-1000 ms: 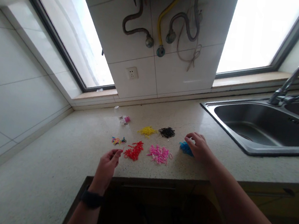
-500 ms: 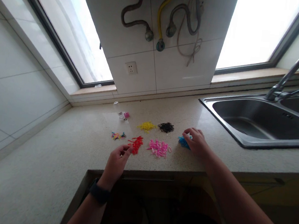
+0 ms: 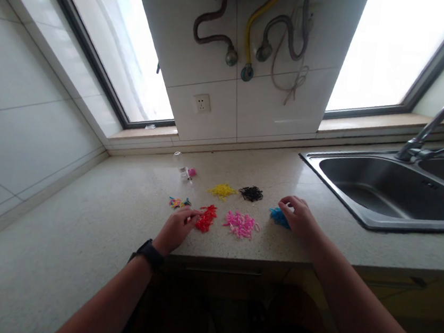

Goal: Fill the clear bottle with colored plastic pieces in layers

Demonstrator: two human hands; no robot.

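My left hand [image 3: 176, 231], with a dark watch on its wrist, has its fingertips at the left edge of a pile of red rubber bands [image 3: 206, 218]. Its fingers are pressed together, and anything between them is too small to make out. Over a pile of blue rubber bands [image 3: 279, 217] my right hand [image 3: 298, 215] is held with thumb and fingers curled in. What those fingertips grip, if anything, is unclear. Pink rubber bands [image 3: 240, 225] lie between the hands. Beyond are yellow rubber bands [image 3: 222, 190] and black rubber bands [image 3: 251, 193]. A small mixed-colour heap [image 3: 178, 202] sits beside the red pile.
A clear plastic container [image 3: 184, 168] with something pink at one end lies farther back on the pale countertop [image 3: 90, 226]. The steel sink [image 3: 360, 217] and its faucet [image 3: 417, 143] are at the right. Hoses and a socket [image 3: 202, 103] are on the tiled wall.
My left hand has shifted from the front of the red pile to its left side, nearer the mixed heap. The right hand stays over the blue pile. The view has tilted slightly.
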